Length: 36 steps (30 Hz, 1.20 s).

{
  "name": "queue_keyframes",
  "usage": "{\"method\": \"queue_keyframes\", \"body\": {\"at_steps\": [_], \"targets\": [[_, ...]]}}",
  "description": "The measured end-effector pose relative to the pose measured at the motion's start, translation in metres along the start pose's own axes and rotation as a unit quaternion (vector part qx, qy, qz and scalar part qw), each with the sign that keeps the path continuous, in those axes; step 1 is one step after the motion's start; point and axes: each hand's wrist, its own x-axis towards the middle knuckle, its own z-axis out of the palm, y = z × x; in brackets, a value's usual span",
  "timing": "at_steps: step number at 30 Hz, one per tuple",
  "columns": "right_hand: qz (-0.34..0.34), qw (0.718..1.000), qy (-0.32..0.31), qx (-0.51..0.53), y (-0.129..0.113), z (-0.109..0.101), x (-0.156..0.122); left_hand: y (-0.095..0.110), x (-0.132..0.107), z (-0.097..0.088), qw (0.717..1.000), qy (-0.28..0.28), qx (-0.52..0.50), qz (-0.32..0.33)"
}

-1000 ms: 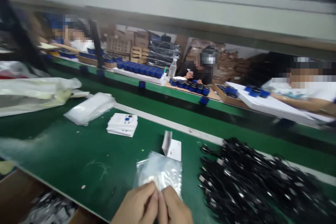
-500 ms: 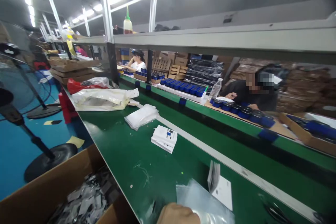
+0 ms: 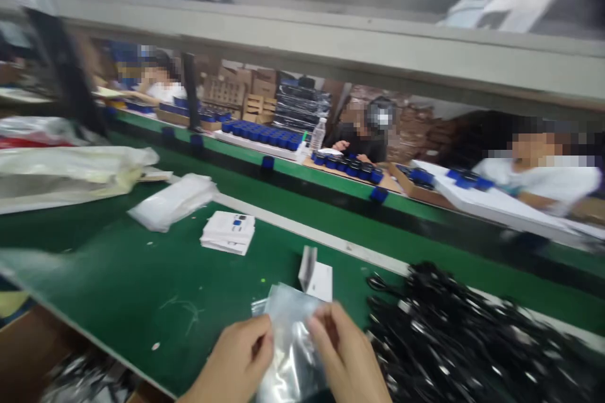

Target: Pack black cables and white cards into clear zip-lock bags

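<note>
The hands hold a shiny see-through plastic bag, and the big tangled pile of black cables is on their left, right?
No: the head view shows the big tangled pile of black cables to the right of the left hand and right hand, not the left. They do hold the shiny see-through plastic bag.

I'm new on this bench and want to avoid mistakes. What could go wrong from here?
The thin plastic bag, pinched between the left hand and right hand, might slip or tear. The tangled black cables lie close to the right hand and could snag it. The white card, just beyond the bag, could get knocked over.
</note>
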Motion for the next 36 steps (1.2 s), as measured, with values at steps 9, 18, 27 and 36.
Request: {"method": "queue_keyframes", "body": {"at_steps": [9, 18, 27, 36], "targets": [[0.251, 0.946, -0.05, 0.201, 0.003, -0.002, 0.093, -0.005, 0.001, 0.015, 0.999, 0.002, -0.03, -0.025], [0.293, 0.93, -0.079, 0.205, 0.012, -0.002, 0.091, -0.006, -0.001, 0.016, 0.994, 0.013, -0.095, -0.058], [0.13, 0.989, 0.05, 0.053, -0.017, -0.031, 0.028, -0.01, 0.008, -0.005, 0.968, 0.012, -0.214, -0.129], [-0.141, 0.979, 0.132, -0.062, -0.027, 0.042, -0.045, -0.003, 0.012, -0.005, 0.975, 0.127, -0.145, -0.112]]}}
